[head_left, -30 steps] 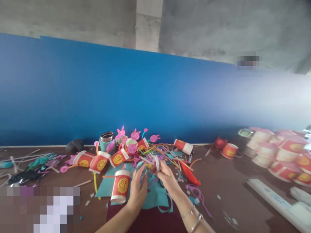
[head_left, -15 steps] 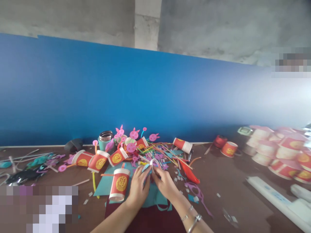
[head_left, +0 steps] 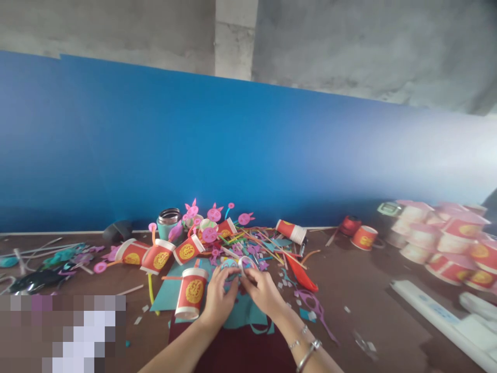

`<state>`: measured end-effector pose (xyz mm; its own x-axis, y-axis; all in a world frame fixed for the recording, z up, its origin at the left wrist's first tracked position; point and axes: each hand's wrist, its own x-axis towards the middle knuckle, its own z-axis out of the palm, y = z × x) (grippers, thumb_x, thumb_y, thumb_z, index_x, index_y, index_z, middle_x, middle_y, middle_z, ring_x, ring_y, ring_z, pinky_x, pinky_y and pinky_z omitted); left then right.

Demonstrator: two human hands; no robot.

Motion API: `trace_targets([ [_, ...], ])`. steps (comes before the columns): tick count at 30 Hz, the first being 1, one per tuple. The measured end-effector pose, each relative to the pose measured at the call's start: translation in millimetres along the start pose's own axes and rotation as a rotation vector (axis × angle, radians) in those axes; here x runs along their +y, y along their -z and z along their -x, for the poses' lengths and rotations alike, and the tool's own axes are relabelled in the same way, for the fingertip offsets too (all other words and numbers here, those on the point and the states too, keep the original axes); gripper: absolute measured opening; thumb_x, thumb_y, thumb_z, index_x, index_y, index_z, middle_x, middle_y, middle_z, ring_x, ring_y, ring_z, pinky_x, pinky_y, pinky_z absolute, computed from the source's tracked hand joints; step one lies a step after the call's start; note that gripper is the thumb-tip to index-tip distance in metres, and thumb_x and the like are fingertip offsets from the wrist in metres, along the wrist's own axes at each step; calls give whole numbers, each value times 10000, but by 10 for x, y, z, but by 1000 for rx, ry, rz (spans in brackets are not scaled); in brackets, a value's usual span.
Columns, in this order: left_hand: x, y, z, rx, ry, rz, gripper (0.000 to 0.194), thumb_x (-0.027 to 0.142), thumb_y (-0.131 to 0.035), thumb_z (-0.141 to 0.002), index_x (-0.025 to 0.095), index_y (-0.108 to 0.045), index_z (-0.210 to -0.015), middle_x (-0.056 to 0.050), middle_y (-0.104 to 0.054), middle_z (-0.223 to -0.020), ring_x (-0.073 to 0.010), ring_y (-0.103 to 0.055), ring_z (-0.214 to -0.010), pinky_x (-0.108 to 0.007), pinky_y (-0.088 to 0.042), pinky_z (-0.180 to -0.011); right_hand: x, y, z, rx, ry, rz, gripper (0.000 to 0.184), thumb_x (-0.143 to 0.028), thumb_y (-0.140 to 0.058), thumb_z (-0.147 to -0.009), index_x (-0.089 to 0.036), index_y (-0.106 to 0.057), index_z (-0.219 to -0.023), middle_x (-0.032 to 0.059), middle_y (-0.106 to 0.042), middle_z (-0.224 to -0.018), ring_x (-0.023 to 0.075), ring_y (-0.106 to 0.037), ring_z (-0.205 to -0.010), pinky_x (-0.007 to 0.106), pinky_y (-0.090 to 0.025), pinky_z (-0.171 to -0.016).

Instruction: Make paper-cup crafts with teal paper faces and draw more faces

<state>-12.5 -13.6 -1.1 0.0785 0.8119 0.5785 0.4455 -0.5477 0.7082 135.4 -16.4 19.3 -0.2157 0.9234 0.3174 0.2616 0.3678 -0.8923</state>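
Blue partition (head_left: pixel 233 145) backs the brown table (head_left: pixel 349 285), right fingers (head_left: pixel 253 276) pinching a white ring (head_left: pixel 240 264), left fingers (head_left: pixel 222 275) curled, their hold unclear.

Colour and pattern identification
We identify the paper cup (head_left: pixel 191 292) at lower centre by red walls, white rim and base bands and a round yellow emblem; the ring (head_left: pixel 241 264) is white, the sheet (head_left: pixel 165 297) teal, the animal-face cut-out (head_left: pixel 210 235) pink, the tabletop (head_left: pixel 341 331) brown, the mid-frame panel (head_left: pixel 217 145) blue.
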Motion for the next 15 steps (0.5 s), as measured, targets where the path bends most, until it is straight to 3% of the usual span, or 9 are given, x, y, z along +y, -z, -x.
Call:
trace_targets([
  [5,-41,-28,23,-4,-65,-15,310,175,-501,-820,221,-646,-1091,-90,-669,-1098,-240,-583,-1063,-431,-461,-944,50,5,4,53,-7,54,233,-407,-584,-793,-206,-693,-752,13,-657,-601,172,-584,-548,247,-442,-527],
  [11,6,-12,15,0,-81,-17,245,165,-509,-812,215,-682,-977,-76,-704,-988,-239,-612,-1000,-432,-474,-928,32,23,-17,51,33,142,233,-353,-496,-858,-202,-664,-804,9,-648,-665,163,-567,-592,240,-419,-552],
  [15,1,-4,-3,40,-5,-13,204,220,-526,-828,211,-682,-959,-70,-711,-952,-229,-624,-952,-394,-508,-866,-45,27,-11,7,54,295,231,-286,-445,-878,-203,-626,-760,-8,-598,-603,140,-515,-523,227,-356,-494],
])
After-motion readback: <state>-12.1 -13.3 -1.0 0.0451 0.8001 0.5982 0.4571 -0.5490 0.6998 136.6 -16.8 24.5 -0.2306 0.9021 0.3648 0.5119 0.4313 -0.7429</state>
